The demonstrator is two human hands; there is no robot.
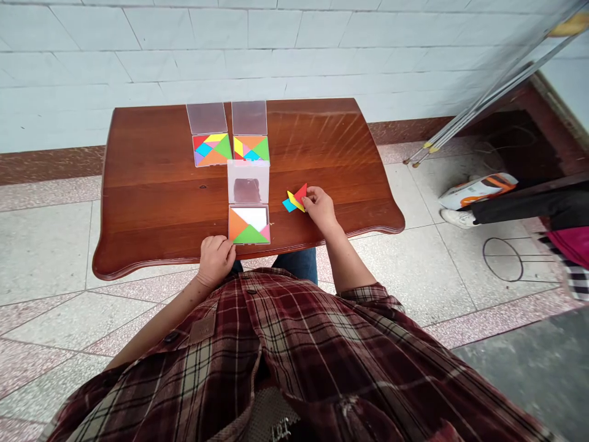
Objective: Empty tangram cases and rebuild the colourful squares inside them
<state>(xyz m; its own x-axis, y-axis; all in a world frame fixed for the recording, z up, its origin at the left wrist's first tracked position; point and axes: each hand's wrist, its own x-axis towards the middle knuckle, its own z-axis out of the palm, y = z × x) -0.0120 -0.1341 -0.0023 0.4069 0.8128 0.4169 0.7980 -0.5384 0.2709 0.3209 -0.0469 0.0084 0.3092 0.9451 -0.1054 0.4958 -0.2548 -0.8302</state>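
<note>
- A pale blue tiled wall (294, 55) fills the top of the frame, above a brown skirting band.
- A speckled pink-and-white tiled floor (414, 276) spreads across the lower left and right.
- A polished reddish-brown wooden table (313, 141) with a wavy edge stands at centre.
- A dark red plaid flannel shirt (276, 344) fills the bottom of the frame, worn by the person at the near edge of the table.
- At far right lie a white sneaker (455, 218) and an orange-and-white bag (478, 189); thin metal poles (497, 86) lean across the upper right.
- Two clear plastic boxes of filled multicoloured tangrams (230, 147) stand open side by side at the table's upper left, with frosted lids towards the wall.
- A third clear plastic box (248, 224) stands open below them at centre, its lid reaching the upper right box. Its orange, green and pink pieces leave a white gap at upper right.
- The left hand (216, 261) is curled, fingertips against the third box's lower left corner; a firm grip cannot be told.
- The right hand (319, 209) is nearly closed, fingers pinching the pieces.
- A cluster of red, yellow and blue tangram pieces (294, 199) sits just right of the third box, its long axis running from the blue tip at lower left to the red tip at upper right.
</note>
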